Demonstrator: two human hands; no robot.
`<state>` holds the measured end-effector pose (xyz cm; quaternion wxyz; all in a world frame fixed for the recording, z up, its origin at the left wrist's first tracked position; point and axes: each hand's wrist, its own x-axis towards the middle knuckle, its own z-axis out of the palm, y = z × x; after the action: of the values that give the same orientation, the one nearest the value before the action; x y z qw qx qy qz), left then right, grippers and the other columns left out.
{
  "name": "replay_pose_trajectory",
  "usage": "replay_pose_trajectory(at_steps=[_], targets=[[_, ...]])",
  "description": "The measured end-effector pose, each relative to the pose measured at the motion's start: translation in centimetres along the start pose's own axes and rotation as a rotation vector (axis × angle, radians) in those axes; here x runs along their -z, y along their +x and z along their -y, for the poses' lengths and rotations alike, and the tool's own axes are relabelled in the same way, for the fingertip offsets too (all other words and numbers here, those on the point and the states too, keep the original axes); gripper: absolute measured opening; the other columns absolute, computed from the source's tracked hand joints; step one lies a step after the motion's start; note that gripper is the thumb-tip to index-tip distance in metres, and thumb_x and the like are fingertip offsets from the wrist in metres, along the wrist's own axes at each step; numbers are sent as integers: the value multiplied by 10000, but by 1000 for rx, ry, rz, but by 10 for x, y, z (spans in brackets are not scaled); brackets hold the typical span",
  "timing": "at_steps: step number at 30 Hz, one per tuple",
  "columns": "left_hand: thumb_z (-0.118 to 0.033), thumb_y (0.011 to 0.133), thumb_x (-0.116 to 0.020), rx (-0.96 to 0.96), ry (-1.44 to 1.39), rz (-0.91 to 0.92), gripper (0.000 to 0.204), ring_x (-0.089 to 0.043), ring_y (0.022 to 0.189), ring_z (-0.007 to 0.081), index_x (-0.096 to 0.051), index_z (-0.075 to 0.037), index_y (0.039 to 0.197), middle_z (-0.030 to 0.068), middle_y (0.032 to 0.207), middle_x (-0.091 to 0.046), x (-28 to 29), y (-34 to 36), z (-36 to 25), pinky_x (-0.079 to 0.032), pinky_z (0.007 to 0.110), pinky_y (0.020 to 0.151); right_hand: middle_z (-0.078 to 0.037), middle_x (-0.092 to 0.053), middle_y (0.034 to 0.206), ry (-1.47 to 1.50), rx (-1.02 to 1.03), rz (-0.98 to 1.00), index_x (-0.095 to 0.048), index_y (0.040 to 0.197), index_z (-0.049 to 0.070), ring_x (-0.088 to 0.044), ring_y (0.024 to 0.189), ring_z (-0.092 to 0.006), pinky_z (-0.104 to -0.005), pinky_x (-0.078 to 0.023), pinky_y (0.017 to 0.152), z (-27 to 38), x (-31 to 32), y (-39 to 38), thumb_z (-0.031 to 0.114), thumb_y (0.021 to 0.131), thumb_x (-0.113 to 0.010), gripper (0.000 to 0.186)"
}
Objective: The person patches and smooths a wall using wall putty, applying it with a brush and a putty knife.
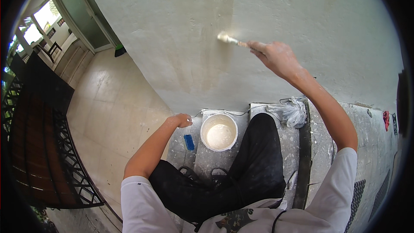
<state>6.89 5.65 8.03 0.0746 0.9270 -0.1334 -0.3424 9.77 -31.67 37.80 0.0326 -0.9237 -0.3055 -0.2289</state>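
Note:
My right hand (278,58) is raised and closed around the handle of a paintbrush (225,37). The pale, paint-covered bristles meet the wall (172,21) beside a darker, damp-looking streak; the brush is slightly blurred. My left hand (184,120) hangs low at the left with its fingers curled; what lies in them, if anything, I cannot make out. Just below it is a brush with blue bristles (189,142). A white bucket (236,134), partly filled with creamy white paint, stands between my left hand and my bent knee.
A crumpled clear plastic bag (294,113) lies by the wall, right of my knee. A thin cord (233,112) runs along the wall's foot. Paint-spattered tiles (207,159) lie under me. Left are a tiled floor (103,99), a dark metal gate (39,146) and a glass door (82,13).

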Motion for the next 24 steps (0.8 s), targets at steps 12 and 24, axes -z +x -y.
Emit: replay_pose_trajectory(at_steps=[12,24], targets=[[-437,859,-487,4,3,-14,478,-508,1136,334,-565,-94,1183,177,1216,-550,-2,-5,6,-389,397,977,-135,-587,638,222,-63,-142,-640,1083,117,-570,567,-291,-399,-439,545,6,0,4,274,901,-533,263],[-414,846,-489,5,-4,1,475,-490,1160,337,-571,-94,1188,157,1249,-532,3,-3,-4,-381,414,989,-152,-590,668,116,-139,-324,-608,1152,147,-564,568,-295,-408,-428,546,-2,39,21,277,900,-538,292]])
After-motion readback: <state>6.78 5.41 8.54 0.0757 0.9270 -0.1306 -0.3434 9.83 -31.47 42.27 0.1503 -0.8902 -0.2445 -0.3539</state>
